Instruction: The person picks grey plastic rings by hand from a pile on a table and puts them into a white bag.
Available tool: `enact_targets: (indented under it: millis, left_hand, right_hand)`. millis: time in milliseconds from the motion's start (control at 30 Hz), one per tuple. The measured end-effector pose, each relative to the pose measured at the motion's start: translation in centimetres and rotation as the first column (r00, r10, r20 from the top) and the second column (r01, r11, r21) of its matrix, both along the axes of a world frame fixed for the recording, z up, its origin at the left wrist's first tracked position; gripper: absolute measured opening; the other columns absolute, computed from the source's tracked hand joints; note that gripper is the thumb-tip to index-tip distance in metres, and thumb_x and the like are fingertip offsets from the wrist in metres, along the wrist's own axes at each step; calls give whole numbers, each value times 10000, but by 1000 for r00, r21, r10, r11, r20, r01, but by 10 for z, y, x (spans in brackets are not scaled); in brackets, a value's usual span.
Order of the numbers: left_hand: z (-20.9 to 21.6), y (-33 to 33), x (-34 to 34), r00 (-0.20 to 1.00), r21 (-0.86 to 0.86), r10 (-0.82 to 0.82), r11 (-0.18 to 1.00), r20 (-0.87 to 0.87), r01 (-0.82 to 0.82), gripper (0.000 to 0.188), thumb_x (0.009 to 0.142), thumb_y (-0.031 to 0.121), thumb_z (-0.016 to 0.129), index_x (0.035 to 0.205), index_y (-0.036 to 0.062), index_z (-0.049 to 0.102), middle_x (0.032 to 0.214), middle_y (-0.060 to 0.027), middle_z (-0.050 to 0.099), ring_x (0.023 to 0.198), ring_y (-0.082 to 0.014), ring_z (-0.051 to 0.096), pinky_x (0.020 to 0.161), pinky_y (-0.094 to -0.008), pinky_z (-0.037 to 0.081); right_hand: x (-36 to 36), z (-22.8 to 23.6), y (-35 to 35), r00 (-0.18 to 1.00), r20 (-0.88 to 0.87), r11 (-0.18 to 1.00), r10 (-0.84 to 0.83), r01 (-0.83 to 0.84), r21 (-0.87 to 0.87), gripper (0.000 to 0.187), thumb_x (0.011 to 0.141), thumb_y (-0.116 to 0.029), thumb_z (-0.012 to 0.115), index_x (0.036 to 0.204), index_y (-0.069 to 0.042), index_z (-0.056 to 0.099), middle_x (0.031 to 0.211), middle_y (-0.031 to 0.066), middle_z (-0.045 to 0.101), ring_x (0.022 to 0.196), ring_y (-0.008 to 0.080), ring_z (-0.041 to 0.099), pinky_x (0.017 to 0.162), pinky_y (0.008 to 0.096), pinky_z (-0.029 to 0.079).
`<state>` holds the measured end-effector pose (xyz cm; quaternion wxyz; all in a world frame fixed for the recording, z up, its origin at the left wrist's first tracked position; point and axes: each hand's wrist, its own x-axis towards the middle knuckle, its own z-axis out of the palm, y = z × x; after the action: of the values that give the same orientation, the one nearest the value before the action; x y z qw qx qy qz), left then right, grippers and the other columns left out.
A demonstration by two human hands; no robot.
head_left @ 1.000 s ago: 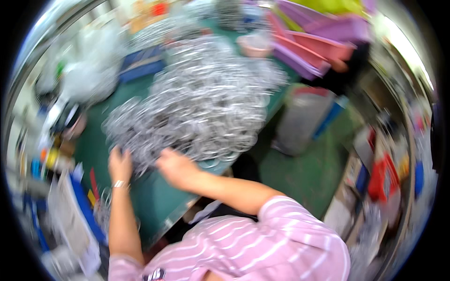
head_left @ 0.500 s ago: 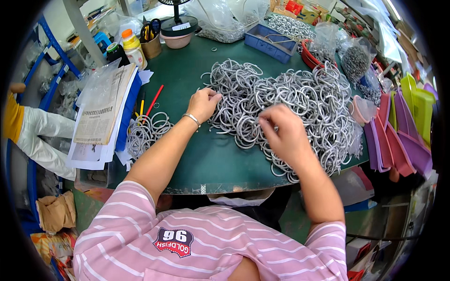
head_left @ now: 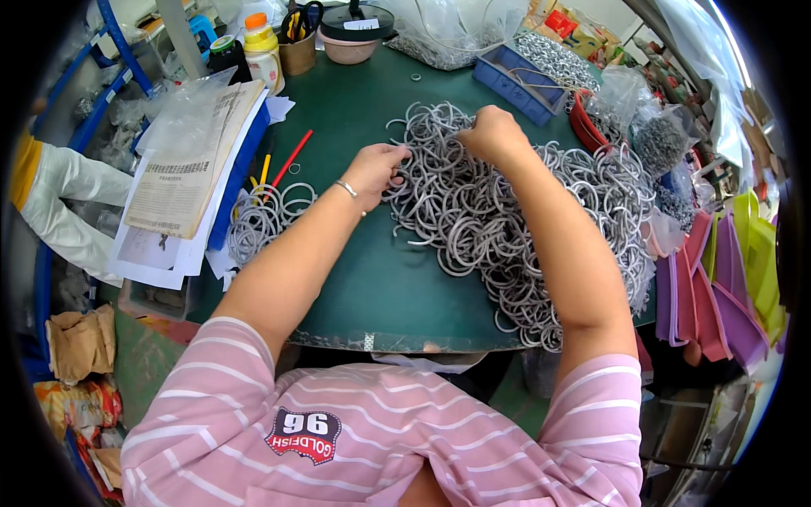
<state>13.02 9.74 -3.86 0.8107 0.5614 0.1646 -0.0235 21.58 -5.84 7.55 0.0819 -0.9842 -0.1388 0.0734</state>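
A wide heap of grey metal rings (head_left: 473, 245) covers the middle and right of the green table; many look like open C shapes. At its left edge is my left hand (head_left: 378, 176), thumb and fingers pinched together against the outermost rings. What lies between those fingertips is too small to make out. My right hand (head_left: 498, 138) reaches over the far part of the heap, its fingers closed on a ring there. Left of my left forearm sits a smaller group of rings (head_left: 255, 224), beside a red stick-like pen (head_left: 292, 158).
Papers on a blue tray (head_left: 230, 190) lie at the left. Behind stand a yellow-and-white bottle (head_left: 263, 57), a cup with scissors (head_left: 297, 51) and a blue bin (head_left: 519, 84). A red basket (head_left: 586, 122) and coloured plastic bins (head_left: 705, 283) are right. Another person's white-trousered legs (head_left: 72, 211) show far left.
My right hand has moved up and away, from the near middle of the heap to its far part, and its fingers have closed. My left hand stays at the heap's left edge. The view has shifted slightly.
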Motion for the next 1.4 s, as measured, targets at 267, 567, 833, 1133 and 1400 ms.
enact_targets:
  millis: [267,567,833,1133,1400]
  left_hand:
    - [-6,-13,-10,867,720,-161,637,472,-274,92,871,58,528,907,-5,584,786,-84,579,674,-189,555,635,-331,466]
    - [12,-11,-6,909,822,-140,497,392,-278,83,841,59,513,864,-10,554,833,-196,602,812,-392,571,715,-444,465]
    - [2,-13,-18,917,718,20,615,397,-325,94,862,70,529,825,-14,545,827,-218,598,794,-405,572,690,-437,463]
    - [16,-19,-22,863,793,-188,521,468,-317,108,857,92,567,853,-16,555,717,-124,559,634,-282,578,589,-343,471]
    - [51,-24,-31,989,-363,65,932,131,-13,169,939,179,515,868,26,511,763,-51,582,630,-137,542,582,-239,436]
  right_hand:
    - [9,8,-41,987,37,980,157,-160,122,286,789,-202,632,902,60,638,955,279,619,924,406,600,803,418,481]
    - [6,-1,-38,994,-113,929,12,30,369,137,908,-106,511,923,30,522,744,90,582,569,144,608,469,271,508]
    - [22,-4,-42,990,-142,849,16,61,525,135,890,-86,518,878,49,525,778,120,620,612,177,650,477,307,530]
    - [35,12,-68,973,222,930,62,-137,341,97,858,-69,546,938,-24,575,759,142,644,631,201,630,603,343,492]
    - [36,-4,-54,944,-9,941,331,-329,80,173,759,-107,571,869,19,615,860,214,650,829,341,623,744,382,484]
